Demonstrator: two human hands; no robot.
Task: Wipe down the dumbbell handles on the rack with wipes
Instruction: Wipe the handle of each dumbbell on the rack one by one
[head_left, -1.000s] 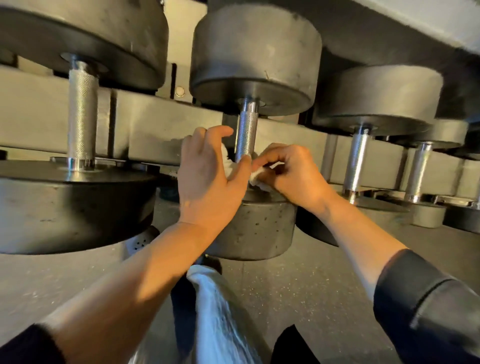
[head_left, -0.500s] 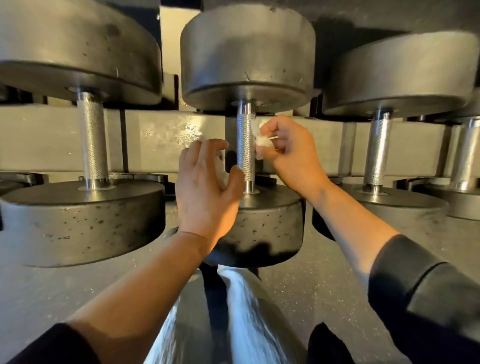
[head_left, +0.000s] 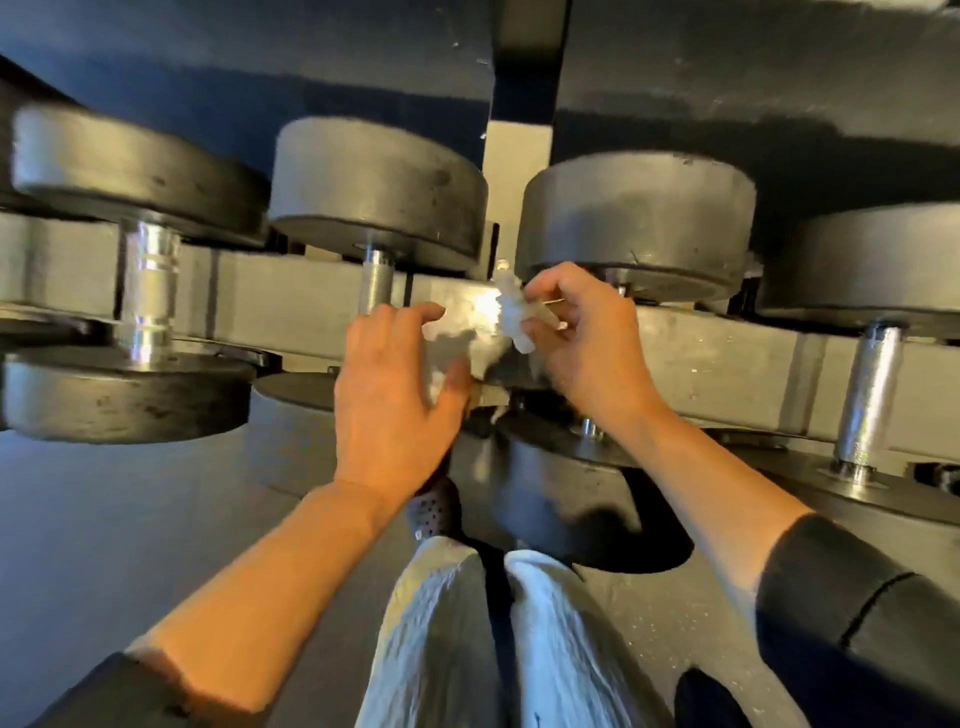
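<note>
Right hand (head_left: 582, 338) pinches a crumpled white wipe (head_left: 511, 314), held in the gap between two dumbbell handles on the rack (head_left: 291, 306); knurled handle (head_left: 378, 280) just left. Left hand (head_left: 395, 384) spread, fingers relaxed, gripping nothing

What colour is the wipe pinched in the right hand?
White, seen in the head view: the wipe is pinched in the right hand.

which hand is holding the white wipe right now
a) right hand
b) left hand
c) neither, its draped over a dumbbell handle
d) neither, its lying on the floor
a: the right hand pinches the crumpled white wipe in its fingers in front of the rack, while the left hand is spread with nothing clearly gripped.
</note>
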